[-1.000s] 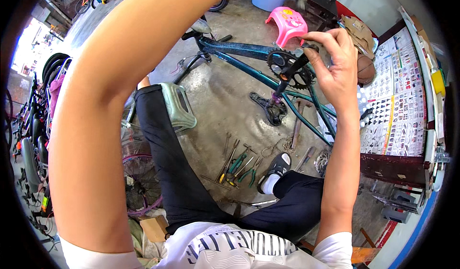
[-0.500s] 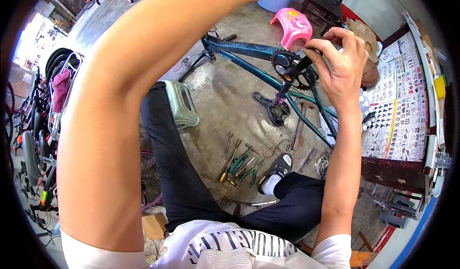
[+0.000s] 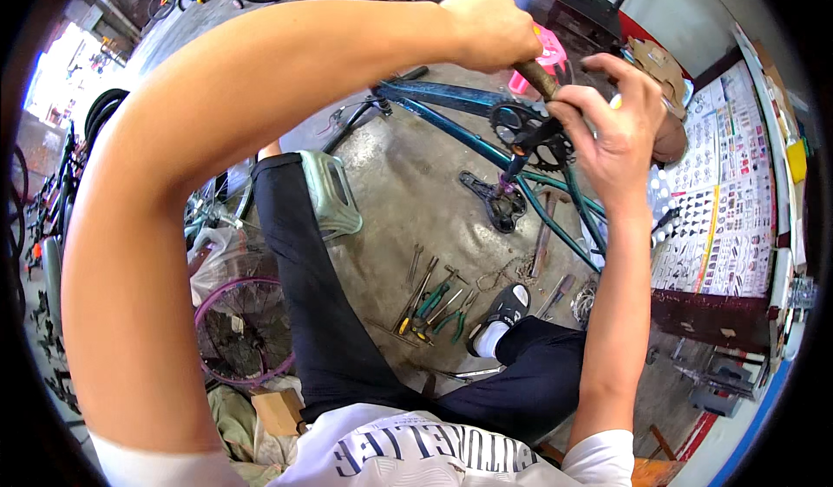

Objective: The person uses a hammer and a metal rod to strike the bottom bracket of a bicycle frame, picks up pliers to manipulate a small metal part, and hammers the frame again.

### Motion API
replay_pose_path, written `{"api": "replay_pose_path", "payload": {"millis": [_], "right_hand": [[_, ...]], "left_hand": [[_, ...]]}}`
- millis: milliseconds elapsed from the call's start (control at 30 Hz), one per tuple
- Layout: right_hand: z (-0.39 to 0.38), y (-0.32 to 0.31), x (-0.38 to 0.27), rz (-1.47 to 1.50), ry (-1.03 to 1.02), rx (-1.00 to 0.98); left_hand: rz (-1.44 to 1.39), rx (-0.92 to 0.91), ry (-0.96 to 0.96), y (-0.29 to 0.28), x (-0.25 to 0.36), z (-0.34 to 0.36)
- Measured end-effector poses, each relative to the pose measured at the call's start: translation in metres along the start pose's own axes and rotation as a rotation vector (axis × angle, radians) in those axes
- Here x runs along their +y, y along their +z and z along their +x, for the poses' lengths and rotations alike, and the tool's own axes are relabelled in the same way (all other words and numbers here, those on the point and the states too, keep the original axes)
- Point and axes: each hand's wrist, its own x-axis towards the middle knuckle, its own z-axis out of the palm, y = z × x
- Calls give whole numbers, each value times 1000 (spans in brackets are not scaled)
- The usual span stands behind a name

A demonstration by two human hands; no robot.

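Note:
A dark blue-green bicycle frame stands in front of me, with a black toothed chainring and a black crank arm at its right end. My left hand, reaching across the top, is closed round a brownish rod-shaped tool. The tool's lower end comes down by my right thumb; whether it touches anything is unclear. My right hand is closed at the crank arm's outer end, which its fingers partly hide. Below the chainring sits a black pedal-like part beside a purple fitting.
Pliers, screwdrivers and other hand tools lie on the floor between my feet. A hammer rests beneath the frame. Around stand a pale green stool, a pink stool, a purple-rimmed wheel and a printed parts chart.
My left hand has swung down from the top edge toward my right hand, bringing the rod-shaped tool close to the crank arm. My right hand stays at the crank arm.

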Motion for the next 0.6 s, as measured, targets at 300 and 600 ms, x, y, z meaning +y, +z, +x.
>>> {"api": "replay_pose_path", "payload": {"millis": [300, 600], "right_hand": [[8, 8, -5, 45, 24, 57], [-4, 10, 9, 4, 43, 49]], "left_hand": [[61, 196, -409, -7, -68, -7], [94, 151, -388, -8, -58, -9]]}}
